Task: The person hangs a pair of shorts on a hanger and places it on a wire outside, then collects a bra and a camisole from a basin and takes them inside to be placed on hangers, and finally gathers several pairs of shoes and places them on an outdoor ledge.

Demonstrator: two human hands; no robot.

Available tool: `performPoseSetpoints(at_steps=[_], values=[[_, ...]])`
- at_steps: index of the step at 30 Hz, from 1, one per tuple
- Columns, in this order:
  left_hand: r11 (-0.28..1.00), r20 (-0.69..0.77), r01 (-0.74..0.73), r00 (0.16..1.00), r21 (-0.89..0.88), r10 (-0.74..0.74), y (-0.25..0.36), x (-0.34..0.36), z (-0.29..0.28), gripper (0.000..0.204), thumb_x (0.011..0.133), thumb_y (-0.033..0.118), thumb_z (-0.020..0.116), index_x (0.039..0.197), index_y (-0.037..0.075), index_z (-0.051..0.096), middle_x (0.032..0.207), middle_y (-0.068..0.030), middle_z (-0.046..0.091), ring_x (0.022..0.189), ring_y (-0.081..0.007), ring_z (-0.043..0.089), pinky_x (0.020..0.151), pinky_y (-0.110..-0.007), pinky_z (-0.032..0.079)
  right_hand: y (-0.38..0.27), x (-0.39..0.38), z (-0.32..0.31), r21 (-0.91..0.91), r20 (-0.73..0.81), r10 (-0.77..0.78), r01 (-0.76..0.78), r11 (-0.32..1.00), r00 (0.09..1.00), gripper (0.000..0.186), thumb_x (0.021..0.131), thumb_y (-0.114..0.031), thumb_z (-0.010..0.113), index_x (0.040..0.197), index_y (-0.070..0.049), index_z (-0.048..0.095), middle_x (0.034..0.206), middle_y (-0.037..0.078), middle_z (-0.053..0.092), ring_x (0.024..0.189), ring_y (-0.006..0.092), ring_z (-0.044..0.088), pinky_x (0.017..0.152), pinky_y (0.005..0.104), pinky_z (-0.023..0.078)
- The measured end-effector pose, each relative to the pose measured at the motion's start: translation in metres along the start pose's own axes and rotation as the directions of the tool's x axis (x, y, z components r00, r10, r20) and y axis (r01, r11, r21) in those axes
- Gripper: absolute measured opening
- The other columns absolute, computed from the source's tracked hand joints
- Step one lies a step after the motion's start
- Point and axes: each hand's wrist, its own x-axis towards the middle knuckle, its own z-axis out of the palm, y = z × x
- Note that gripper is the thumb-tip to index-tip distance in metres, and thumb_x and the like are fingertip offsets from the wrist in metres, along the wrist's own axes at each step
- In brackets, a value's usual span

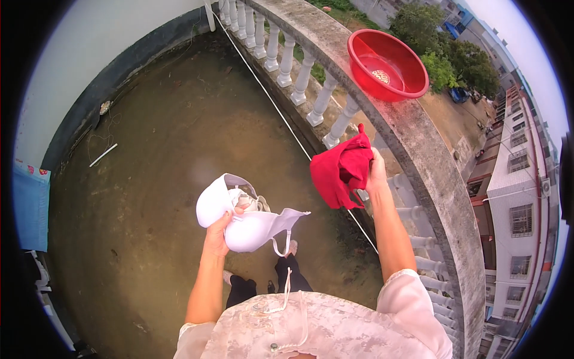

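My left hand (220, 232) grips a pale lilac bra (251, 230) at its middle, between the two cups. One strap hangs down in a loop, and some whitish cloth shows inside the far cup. In my right hand (376, 173) is a bunched red cloth garment (342, 169), held up beside the balustrade; its exact kind I cannot make out. The fingers behind the red cloth are partly hidden. Both garments are in the air, apart from each other.
A red plastic basin (387, 66) sits on the concrete railing (418, 137), above white balusters (323, 99). A thin white line (269, 96) runs along the balustrade. On the stained floor lies a short white stick (103, 155). Blue cloth (31, 206) hangs at far left.
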Motion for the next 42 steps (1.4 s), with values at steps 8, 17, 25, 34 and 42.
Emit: performPoseSetpoints(at_steps=[8,17,25,34,42], values=[[0.956,-0.309,-0.206,0.913,0.209,0.264,0.032,-0.121,-0.085,0.035,0.077,0.015,0.073,0.107,0.002,0.06,0.098,-0.0074,0.063,0.097,-0.0198,0.059,0.085,-0.032,0.048,0.216,-0.041,0.204,0.205,0.337,0.243,-0.323,0.924,0.91,0.031,0.094,-0.018,0.038,0.113,0.001,0.052,0.109,0.015,0.06,0.102,0.028,0.058,0.093,0.0425,0.047],[0.824,-0.6,-0.443,0.569,0.352,0.562,0.16,-0.252,-0.23,0.035,0.078,0.036,0.072,0.096,0.007,0.061,0.085,-0.0022,0.059,0.08,-0.0131,0.053,0.071,-0.029,0.044,0.41,-0.087,0.376,-0.188,0.611,0.539,-0.555,0.811,0.581,0.034,0.098,-0.026,0.033,0.117,-0.003,0.05,0.113,0.012,0.058,0.103,0.0284,0.055,0.092,0.045,0.046],[0.715,-0.61,-0.649,0.465,0.258,0.642,0.197,-0.34,-0.341,0.046,0.079,0.031,0.069,0.113,0.004,0.058,0.098,-0.0046,0.061,0.084,-0.0159,0.056,0.076,-0.03,0.045,0.554,-0.084,0.483,-0.425,0.558,0.777,-0.704,0.57,0.292,0.026,0.098,-0.023,0.039,0.111,-0.008,0.055,0.102,0.006,0.061,0.092,0.0194,0.06,0.082,0.0341,0.051],[0.653,-0.738,-0.48,0.017,0.586,0.674,0.355,-0.476,-0.413,0.037,0.075,0.019,0.059,0.106,-0.001,0.06,0.1,-0.0062,0.061,0.094,-0.0175,0.055,0.082,-0.03,0.043,0.717,-0.04,0.619,-0.795,0.558,0.724,0.012,0.606,0.406,0.022,0.098,-0.03,0.042,0.108,-0.014,0.052,0.101,0.002,0.059,0.091,0.0164,0.058,0.08,0.0387,0.049],[0.664,-0.847,-0.558,-0.147,0.498,0.511,0.433,-0.536,-0.481,0.025,0.078,0.022,0.058,0.093,0.003,0.063,0.085,-0.003,0.062,0.081,-0.0137,0.056,0.076,-0.028,0.042,0.85,-0.059,0.774,-0.61,0.747,0.604,-0.073,0.789,0.278,0.032,0.096,-0.029,0.045,0.122,-0.01,0.044,0.114,0.006,0.053,0.103,0.0156,0.053,0.089,0.0344,0.043]])
